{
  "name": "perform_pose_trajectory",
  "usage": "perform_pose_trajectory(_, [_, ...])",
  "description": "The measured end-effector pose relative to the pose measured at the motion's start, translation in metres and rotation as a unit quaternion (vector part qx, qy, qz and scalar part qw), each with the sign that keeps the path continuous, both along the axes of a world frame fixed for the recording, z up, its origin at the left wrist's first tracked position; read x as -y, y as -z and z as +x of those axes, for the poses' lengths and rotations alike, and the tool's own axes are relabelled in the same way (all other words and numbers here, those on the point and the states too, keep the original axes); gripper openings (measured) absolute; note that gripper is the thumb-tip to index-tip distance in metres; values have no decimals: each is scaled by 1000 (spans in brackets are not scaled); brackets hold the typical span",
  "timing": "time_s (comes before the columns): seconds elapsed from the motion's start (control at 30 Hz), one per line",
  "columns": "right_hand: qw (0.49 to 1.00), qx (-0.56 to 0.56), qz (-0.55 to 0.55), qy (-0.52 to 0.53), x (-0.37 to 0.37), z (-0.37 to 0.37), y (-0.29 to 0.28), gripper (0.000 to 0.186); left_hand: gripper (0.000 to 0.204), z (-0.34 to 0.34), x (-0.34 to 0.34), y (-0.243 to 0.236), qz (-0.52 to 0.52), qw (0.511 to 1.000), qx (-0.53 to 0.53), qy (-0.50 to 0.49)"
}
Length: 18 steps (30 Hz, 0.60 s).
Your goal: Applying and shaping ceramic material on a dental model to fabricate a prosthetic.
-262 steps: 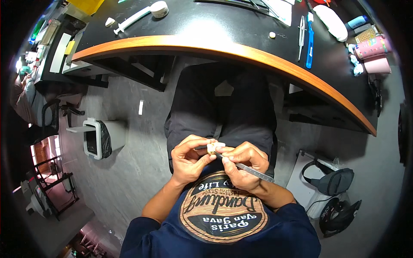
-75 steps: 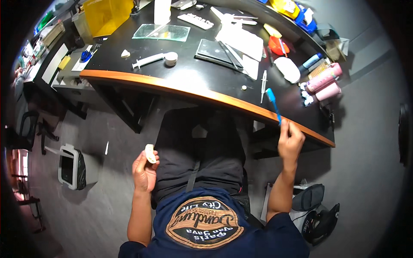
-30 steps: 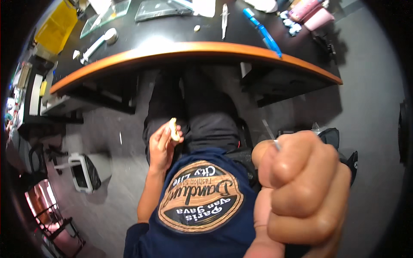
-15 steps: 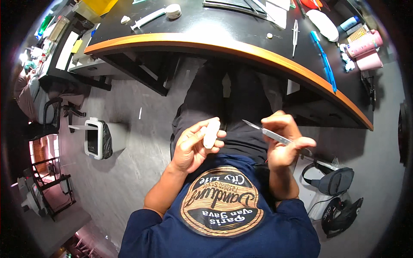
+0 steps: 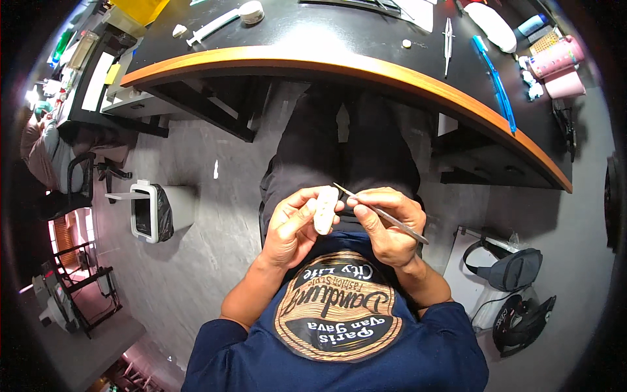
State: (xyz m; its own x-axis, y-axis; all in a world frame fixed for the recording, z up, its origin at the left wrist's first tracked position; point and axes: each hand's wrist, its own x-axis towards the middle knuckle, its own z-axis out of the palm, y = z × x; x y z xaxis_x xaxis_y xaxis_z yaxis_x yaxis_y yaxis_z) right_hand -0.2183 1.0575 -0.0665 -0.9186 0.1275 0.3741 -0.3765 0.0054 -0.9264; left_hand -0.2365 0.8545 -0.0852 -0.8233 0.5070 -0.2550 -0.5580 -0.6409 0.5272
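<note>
My left hand (image 5: 291, 225), above my lap, is closed around a pale, elongated plaster-like piece (image 5: 326, 210) with small dents along its face. Thumb and fingers grip it from the left, and its lower end sticks out free. My right hand (image 5: 393, 219) pinches a thin metal scalpel (image 5: 411, 234) near its blade end. The scalpel's tip points up and left, close to the piece's upper right edge; whether it touches I cannot tell. Its handle end juts out below my right fingers.
The black desk's orange edge (image 5: 287, 53) curves ahead of my knees. On it lie a syringe (image 5: 215, 26), a round white jar (image 5: 251, 12), tweezers (image 5: 448, 46) and a blue toothbrush-like tool (image 5: 496, 88). A lidded bin (image 5: 151, 210) stands left; a bag (image 5: 516, 269) lies right.
My right hand has moved left with the scalpel and turned, bringing the tip near the pale piece. The fingers have closed into a pen-like grip. My left hand has barely moved.
</note>
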Motion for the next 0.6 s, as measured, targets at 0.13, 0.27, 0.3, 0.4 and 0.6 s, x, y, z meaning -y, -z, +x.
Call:
perform_pose_trajectory(0.13, [1000,-11,-21,-14,0,1,4,16,36,2,1,0,-7,1000,0,3])
perform_pose_trajectory(0.27, [999,2,-49,-18,3,6,1,17,35,2,-1,-3,-29,1000,-5,-3])
perform_pose_trajectory(0.3, [999,2,-50,-19,5,6,4,17,35,2,-1,-4,-29,1000,-11,-4])
perform_pose_trajectory(0.4, [994,-20,-101,-19,10,3,14,18,35,3,0,-4,-53,998,-27,0])
perform_pose_trajectory(0.6, [989,-29,-142,-29,12,3,16,16,35,2,0,-4,-44,999,-28,9])
